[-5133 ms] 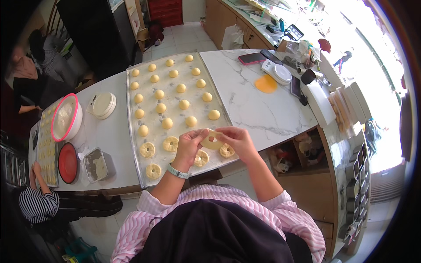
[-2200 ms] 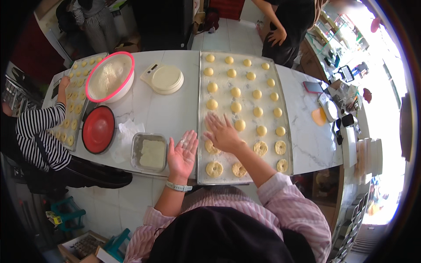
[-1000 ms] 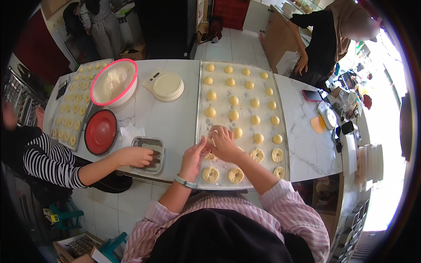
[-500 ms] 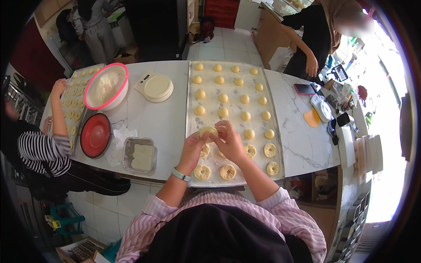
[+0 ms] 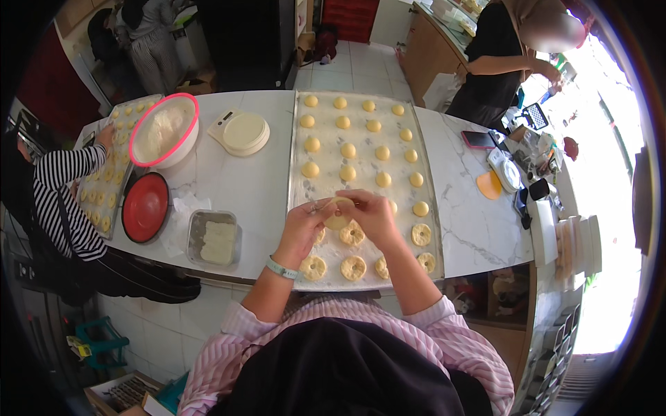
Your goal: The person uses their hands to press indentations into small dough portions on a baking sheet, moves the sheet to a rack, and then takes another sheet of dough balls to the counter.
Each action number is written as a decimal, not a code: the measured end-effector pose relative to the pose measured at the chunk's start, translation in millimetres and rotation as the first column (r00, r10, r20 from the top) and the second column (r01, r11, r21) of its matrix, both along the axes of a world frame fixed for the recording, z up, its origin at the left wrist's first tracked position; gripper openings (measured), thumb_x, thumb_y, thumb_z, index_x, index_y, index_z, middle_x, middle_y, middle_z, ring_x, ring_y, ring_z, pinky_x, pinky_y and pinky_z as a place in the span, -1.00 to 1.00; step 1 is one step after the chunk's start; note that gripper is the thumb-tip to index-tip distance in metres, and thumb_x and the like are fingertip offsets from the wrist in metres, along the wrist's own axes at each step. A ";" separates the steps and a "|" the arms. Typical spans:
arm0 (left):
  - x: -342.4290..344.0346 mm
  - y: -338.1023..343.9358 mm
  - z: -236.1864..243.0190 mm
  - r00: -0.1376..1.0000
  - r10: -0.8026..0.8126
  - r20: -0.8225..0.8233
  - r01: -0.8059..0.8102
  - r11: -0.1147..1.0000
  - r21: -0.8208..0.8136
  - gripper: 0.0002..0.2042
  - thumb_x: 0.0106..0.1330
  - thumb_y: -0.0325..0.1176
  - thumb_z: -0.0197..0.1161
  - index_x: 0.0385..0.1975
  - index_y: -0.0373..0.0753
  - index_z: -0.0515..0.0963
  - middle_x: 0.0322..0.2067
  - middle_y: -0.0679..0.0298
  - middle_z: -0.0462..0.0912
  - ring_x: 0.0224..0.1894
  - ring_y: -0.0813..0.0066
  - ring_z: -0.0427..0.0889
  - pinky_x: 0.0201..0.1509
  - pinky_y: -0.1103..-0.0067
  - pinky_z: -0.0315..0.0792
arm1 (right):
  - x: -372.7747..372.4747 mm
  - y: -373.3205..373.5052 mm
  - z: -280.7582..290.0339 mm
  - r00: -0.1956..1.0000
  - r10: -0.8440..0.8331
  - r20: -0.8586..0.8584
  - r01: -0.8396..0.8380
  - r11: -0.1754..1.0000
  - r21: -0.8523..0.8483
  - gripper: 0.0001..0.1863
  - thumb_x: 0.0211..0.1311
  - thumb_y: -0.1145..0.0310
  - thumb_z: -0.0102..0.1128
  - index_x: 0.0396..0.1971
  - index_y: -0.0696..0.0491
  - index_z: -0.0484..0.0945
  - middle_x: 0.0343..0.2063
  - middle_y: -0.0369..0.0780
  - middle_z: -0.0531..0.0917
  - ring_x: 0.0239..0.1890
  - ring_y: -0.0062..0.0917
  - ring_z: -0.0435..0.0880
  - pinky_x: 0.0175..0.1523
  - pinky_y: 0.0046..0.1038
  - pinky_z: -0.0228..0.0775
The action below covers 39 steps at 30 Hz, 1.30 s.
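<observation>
Between my two hands, above the floured tray, is a dough ring with a hole at its middle. My left hand grips its left side, thumb and fingers closed on the dough. Fingers of my right hand pinch its upper right part. Below my hands lie several shaped dough rings, such as one dough ring near the front edge. Farther up the tray, round dough balls sit in rows. My right hand and forearm hide some pieces.
To the left stand a pink-rimmed bowl of flour, a kitchen scale, a red round tray and a clear container with dough. A co-worker in stripes reaches over another tray. Right are a phone and an orange scraper.
The dough between my hands now shows an open hole and faces me as a ring. The striped co-worker has leaned farther over the tray; the person at right has raised their hands.
</observation>
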<state>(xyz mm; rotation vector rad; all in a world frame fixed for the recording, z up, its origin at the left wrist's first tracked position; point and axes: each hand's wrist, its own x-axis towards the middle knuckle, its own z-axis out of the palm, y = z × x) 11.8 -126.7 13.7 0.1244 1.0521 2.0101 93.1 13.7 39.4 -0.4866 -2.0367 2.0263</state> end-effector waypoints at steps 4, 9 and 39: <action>-2.8 -1.0 -9.7 0.996 0.084 -0.037 -0.088 0.992 -0.094 -0.73 0.16 -0.46 0.28 -0.17 -0.45 0.51 -0.34 0.21 0.61 -0.31 0.52 0.59 -0.19 0.67 0.46 | 5.4 4.8 -3.3 0.999 0.035 0.013 -0.036 0.997 0.063 -0.73 0.10 0.47 0.23 -0.18 0.22 0.56 -0.36 -0.25 0.64 -0.31 -0.68 0.58 -0.21 -0.65 0.42; -4.5 -1.5 -16.3 1.000 -0.016 -0.014 0.015 0.999 -0.051 -0.76 0.17 -0.44 0.28 -0.21 -0.44 0.54 -0.33 0.22 0.62 -0.30 0.51 0.60 -0.18 0.66 0.47 | 5.4 -3.6 0.7 0.996 0.071 -0.054 -0.065 0.992 0.108 -0.74 0.10 0.47 0.23 -0.18 0.18 0.58 -0.40 -0.27 0.64 -0.36 -0.72 0.55 -0.25 -0.69 0.39; 4.7 0.5 -10.7 0.987 -0.156 0.029 0.158 0.982 -0.104 -0.73 0.18 -0.37 0.28 -0.28 -0.49 0.53 -0.35 0.17 0.62 -0.28 0.43 0.61 -0.18 0.58 0.51 | 22.9 -3.8 -17.1 1.000 0.018 0.021 -0.016 0.998 -0.059 -0.73 0.16 0.48 0.18 -0.14 0.24 0.53 -0.33 -0.25 0.63 -0.29 -0.66 0.57 -0.16 -0.61 0.42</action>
